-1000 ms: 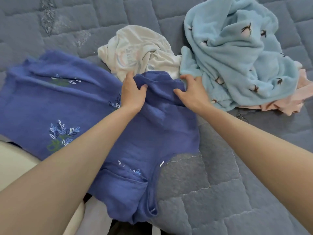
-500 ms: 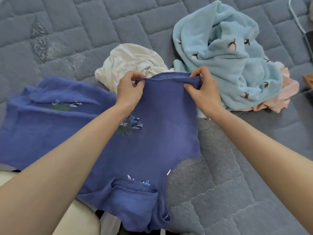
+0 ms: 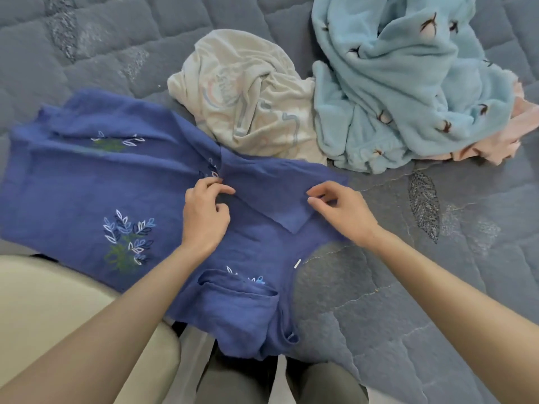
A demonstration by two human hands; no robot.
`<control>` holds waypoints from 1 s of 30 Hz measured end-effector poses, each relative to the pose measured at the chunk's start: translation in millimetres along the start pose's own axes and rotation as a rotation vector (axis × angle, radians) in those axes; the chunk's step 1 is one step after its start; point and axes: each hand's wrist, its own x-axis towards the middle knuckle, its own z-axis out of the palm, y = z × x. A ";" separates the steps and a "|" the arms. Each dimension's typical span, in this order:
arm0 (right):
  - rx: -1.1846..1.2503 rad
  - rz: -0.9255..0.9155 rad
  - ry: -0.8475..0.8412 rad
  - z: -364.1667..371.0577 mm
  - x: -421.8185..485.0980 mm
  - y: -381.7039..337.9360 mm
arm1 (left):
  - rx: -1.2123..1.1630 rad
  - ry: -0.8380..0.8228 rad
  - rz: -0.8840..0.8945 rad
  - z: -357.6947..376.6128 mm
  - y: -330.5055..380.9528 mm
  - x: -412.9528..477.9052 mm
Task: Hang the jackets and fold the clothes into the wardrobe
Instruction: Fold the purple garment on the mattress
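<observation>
- Bed [image 3: 437, 287] carries everything. Its quilted cover is bare to the right of the work and along the far left. That is the open room for turning or sliding cloth.
- Blue garment [image 3: 87, 193] lies spread flat across the bed's near left. Its lower hem hangs past the bed's near edge toward the person's lap, so it could slip off if tugged that way.
- Light blue fleece [image 3: 408, 97] is heaped at far right, near the blue garment's top corner but apart from it.
- Cream shirt [image 3: 248, 106] is crumpled just behind the fold, touching or overlapping the blue cloth's top edge. There is little room to push that way.
- Pink garment [image 3: 495, 141] peeks out under the fleece, well clear.
- Sleeve flap [image 3: 271, 193], held up off the body half a second ago, is now laid down across the chest. First side fold looks done, the other side is still unfolded, and nothing is stacked yet.
- Left hand [image 3: 204, 217] sits curled at the crease. Cannot tell whether it pinches the cloth or only presses it.
- Right hand [image 3: 347, 217] has loose fingers, tips at the flap's edge, gripping nothing visible.
</observation>
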 end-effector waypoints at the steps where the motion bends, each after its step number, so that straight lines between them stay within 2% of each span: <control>1: -0.017 -0.009 0.109 -1.0 0.7 1.2 | -0.011 0.027 0.016 3.8 0.2 -9.1; 4: -0.110 0.007 0.247 -3.2 5.2 4.3 | -0.048 0.075 0.021 18.6 2.9 -37.6; 8: 0.026 0.241 0.192 0.9 12.6 7.3 | -0.091 0.102 -0.038 43.5 6.9 -83.5; 12: -0.094 0.382 0.135 7.3 14.9 12.9 | -0.028 0.195 -0.115 74.5 10.1 -135.9; 15: -0.042 0.349 0.062 3.9 17.6 16.6 | -0.004 0.249 -0.284 97.9 14.6 -175.9; 18: 0.076 0.268 0.053 -2.5 15.7 17.7 | 0.018 0.196 -0.418 123.2 16.9 -210.4; 22: 0.177 0.284 0.021 2.2 14.6 21.1 | 0.176 0.085 -0.405 146.6 16.4 -233.3; 25: 0.213 0.340 -0.041 7.3 13.2 24.9 | 0.278 0.072 -0.380 154.2 16.6 -233.5; 30: 0.218 0.300 0.017 6.7 7.4 30.2 | 0.465 0.079 -0.372 150.6 18.5 -229.7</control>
